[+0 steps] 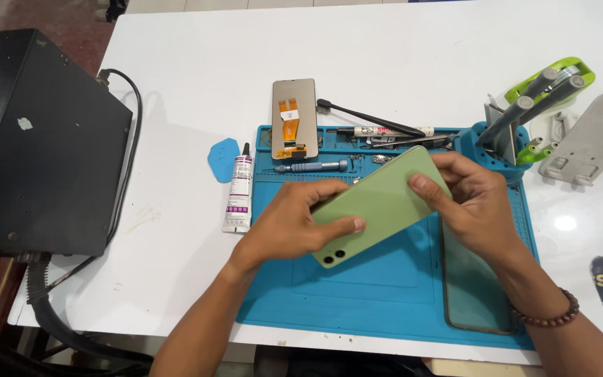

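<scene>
while over the blue mat [385, 293], both hands grip the green phone back cover [378, 206]

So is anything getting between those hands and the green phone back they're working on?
No. Both the left hand and right hand already grip the green phone back directly, above the blue mat; nothing sits between.
</scene>
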